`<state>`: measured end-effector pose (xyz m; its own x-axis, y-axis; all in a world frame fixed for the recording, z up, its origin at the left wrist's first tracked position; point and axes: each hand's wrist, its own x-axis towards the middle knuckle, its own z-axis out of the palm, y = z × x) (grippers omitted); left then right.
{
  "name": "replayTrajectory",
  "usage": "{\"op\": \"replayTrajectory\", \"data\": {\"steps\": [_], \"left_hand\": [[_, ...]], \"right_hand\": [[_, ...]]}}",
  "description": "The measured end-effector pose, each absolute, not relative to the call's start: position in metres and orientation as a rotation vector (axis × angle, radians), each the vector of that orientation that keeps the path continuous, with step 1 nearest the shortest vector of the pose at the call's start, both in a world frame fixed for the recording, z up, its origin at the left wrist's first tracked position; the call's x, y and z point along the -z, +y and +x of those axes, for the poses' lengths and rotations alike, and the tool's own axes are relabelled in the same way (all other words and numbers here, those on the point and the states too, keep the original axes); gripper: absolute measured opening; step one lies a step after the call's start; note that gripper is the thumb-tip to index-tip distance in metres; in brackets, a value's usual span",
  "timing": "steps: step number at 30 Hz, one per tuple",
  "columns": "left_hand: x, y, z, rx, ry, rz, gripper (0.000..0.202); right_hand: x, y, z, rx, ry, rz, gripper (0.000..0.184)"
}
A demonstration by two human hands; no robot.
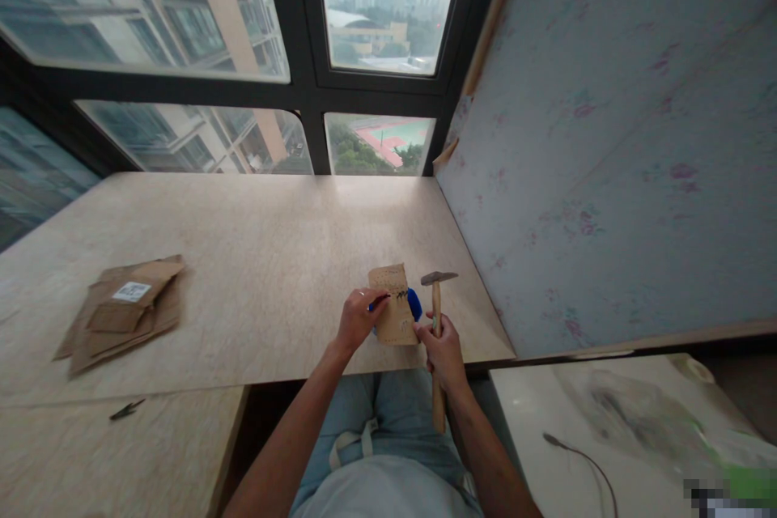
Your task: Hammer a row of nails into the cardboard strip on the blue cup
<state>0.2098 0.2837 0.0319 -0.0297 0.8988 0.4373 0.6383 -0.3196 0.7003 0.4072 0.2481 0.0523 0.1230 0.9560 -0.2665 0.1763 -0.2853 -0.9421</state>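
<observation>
My right hand (pixel 446 346) is closed round the wooden handle of a hammer (pixel 437 316), its metal head up and the handle's end hanging past the table edge. That hand's fingertips touch the right edge of a brown cardboard piece (pixel 394 328). Over the left part of the cardboard, my left hand (pixel 359 317) is closed in a pinch; what it holds is too small to make out. Short dark marks or pins run in a row beside its fingertips. A blue object (pixel 414 304) shows from under the cardboard, mostly hidden.
A stack of brown paper packets (pixel 130 307) with a white label lies at the left of the table (pixel 255 259). A small dark clip-like item (pixel 126 410) rests nearer me. On the right, a white surface (pixel 528 405) bears a cable (pixel 583 453) and plastic bags. Windows and a papered wall border the table.
</observation>
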Motion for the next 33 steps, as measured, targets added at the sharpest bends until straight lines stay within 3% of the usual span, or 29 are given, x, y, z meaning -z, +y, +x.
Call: {"op": "replayTrajectory", "data": {"steps": [15, 21, 28, 33], "left_hand": [[-0.027, 0.28, 0.208, -1.321, 1.556, 1.89, 0.027], [-0.028, 0.279, 0.208, -1.307, 1.568, 1.865, 0.029], [-0.029, 0.281, 0.209, -1.306, 1.559, 1.889, 0.032], [-0.034, 0.281, 0.209, -1.264, 1.572, 1.899, 0.034]], "right_hand": [[-0.051, 0.248, 0.409, -1.163, -1.158, -1.661, 0.056], [-0.079, 0.241, 0.421, -1.11, -1.179, -1.654, 0.058], [-0.124, 0.229, 0.428, -1.516, -1.451, -1.381, 0.049], [-0.129, 0.232, 0.424, -1.38, -1.754, -1.338, 0.042]]}}
